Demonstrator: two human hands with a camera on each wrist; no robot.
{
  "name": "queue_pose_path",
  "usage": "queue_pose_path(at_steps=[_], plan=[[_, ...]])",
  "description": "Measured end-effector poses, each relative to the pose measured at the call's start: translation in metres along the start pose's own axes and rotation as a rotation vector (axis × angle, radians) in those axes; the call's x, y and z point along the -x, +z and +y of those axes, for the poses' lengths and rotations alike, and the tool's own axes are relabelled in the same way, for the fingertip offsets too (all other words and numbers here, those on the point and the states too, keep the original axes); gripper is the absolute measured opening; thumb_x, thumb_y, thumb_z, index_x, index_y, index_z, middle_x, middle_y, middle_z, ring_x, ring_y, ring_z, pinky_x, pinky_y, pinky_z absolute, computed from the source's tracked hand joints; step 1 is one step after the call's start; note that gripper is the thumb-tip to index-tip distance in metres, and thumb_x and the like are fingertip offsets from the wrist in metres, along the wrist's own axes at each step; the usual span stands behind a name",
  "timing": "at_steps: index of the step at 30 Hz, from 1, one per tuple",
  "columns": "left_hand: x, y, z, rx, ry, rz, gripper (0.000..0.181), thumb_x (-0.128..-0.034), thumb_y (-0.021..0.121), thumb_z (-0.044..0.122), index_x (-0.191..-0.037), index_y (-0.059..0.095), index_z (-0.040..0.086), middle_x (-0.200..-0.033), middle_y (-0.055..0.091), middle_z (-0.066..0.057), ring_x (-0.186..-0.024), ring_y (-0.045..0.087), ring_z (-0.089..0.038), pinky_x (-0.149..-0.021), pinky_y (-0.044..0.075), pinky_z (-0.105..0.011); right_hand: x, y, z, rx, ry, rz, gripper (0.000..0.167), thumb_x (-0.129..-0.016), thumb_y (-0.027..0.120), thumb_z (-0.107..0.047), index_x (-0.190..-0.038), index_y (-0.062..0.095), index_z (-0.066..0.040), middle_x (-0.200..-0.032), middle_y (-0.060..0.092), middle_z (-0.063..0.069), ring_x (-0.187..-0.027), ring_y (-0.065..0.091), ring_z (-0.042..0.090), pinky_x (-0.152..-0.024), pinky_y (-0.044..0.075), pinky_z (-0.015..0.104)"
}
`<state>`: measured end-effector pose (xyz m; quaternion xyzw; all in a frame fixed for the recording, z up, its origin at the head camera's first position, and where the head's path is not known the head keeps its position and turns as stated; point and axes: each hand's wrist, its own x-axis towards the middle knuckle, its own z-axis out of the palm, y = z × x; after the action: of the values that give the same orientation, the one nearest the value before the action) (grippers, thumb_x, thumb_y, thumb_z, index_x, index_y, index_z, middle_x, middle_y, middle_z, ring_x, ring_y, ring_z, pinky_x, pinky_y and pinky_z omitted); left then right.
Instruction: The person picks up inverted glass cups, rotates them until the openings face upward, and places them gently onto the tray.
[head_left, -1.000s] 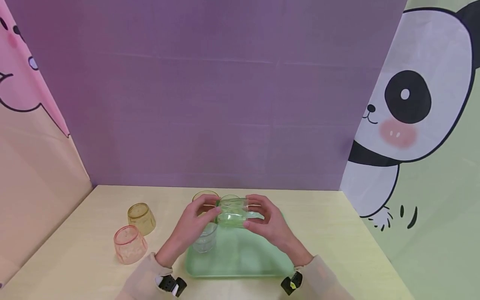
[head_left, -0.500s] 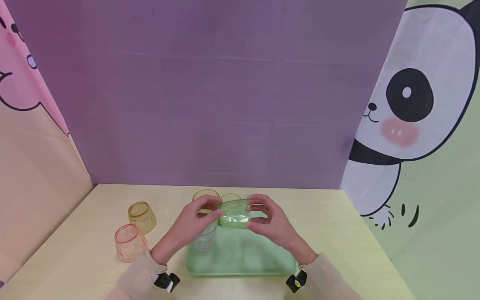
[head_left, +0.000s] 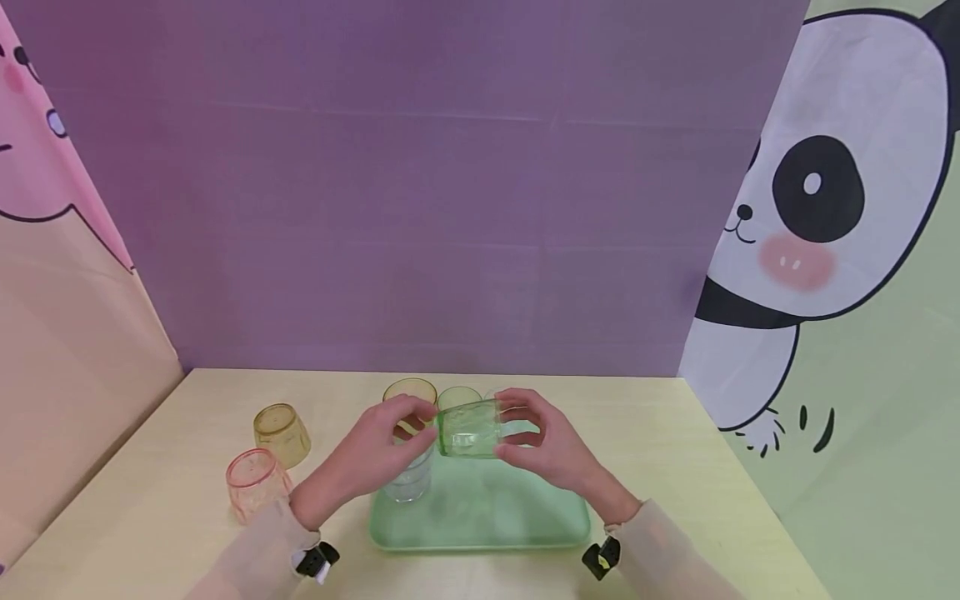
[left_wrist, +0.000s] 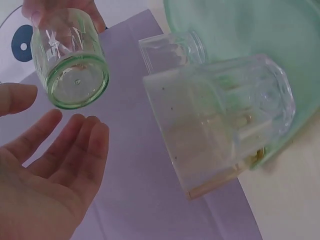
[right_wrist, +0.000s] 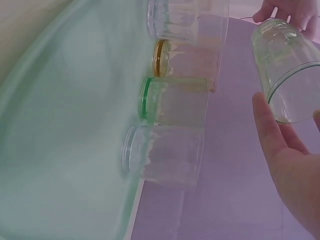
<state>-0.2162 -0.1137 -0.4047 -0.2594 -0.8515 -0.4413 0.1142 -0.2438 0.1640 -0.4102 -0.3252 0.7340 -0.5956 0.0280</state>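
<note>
A green-tinted drinking glass (head_left: 468, 430) is held on its side above the tray. My right hand (head_left: 546, 442) grips it near the rim, with fingers and thumb on either side, as the right wrist view also shows. My left hand (head_left: 375, 450) is beside the glass's thick base; in the left wrist view its fingers (left_wrist: 70, 150) are spread and apart from the glass. Below, on the green tray (head_left: 480, 525), a clear glass (head_left: 408, 483) stands at the left. Behind it are an amber glass (head_left: 410, 388), a green glass (right_wrist: 175, 100) and another clear glass (right_wrist: 165, 152), all upright.
At the left of the pale table (head_left: 675, 500), a yellow-amber glass (head_left: 282, 435) and a pink glass (head_left: 253, 485) stand apart from the tray, seemingly upside down. A purple backdrop (head_left: 420, 208) rises behind the table, with side panels bearing cartoon animals.
My left hand has let go of the green glass's base and drawn slightly left. The right hand keeps holding the glass, which has tilted a little.
</note>
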Motion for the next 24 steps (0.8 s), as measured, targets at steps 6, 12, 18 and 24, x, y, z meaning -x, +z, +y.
queue_pose_path(at_steps=[6, 12, 18, 24], plan=[[0.004, -0.009, -0.002, -0.117, -0.004, -0.067, 0.021, -0.0969, 0.065, 0.016, -0.115, 0.070, 0.006, -0.110, 0.068, 0.000, -0.095, 0.064, -0.019, -0.082, 0.056, -0.039, 0.000, -0.005, -0.004, 0.064, 0.022, -0.004, 0.062, -0.086, 0.077, 0.000, -0.142, 0.051, -0.003, -0.140, 0.052, 0.014, -0.120, 0.055, 0.034, -0.093, 0.056, 0.039], [0.007, -0.020, -0.004, -0.264, -0.013, -0.092, 0.021, -0.0958, 0.065, 0.015, -0.114, 0.071, 0.007, -0.111, 0.068, 0.000, -0.097, 0.064, -0.023, -0.083, 0.054, -0.040, -0.001, -0.010, -0.007, 0.140, 0.032, -0.018, 0.062, -0.086, 0.078, -0.003, -0.142, 0.051, -0.004, -0.139, 0.053, 0.010, -0.120, 0.055, 0.035, -0.092, 0.056, 0.041], [0.008, -0.030, -0.007, -0.365, 0.024, -0.069, 0.018, -0.0936, 0.065, 0.014, -0.109, 0.072, 0.009, -0.106, 0.068, 0.000, -0.094, 0.064, -0.023, -0.080, 0.053, -0.041, -0.001, -0.016, -0.014, 0.247, 0.046, -0.024, 0.061, -0.086, 0.079, -0.006, -0.141, 0.054, -0.010, -0.139, 0.054, 0.007, -0.120, 0.056, 0.031, -0.091, 0.056, 0.038], [0.008, -0.042, -0.009, -0.460, 0.034, -0.046, 0.014, -0.0915, 0.067, 0.014, -0.104, 0.071, 0.011, -0.100, 0.065, 0.002, -0.090, 0.063, -0.022, -0.072, 0.052, -0.039, -0.003, -0.022, -0.016, 0.385, 0.047, -0.040, 0.059, -0.087, 0.077, -0.010, -0.141, 0.055, -0.015, -0.134, 0.056, 0.005, -0.117, 0.057, 0.025, -0.090, 0.057, 0.035]])
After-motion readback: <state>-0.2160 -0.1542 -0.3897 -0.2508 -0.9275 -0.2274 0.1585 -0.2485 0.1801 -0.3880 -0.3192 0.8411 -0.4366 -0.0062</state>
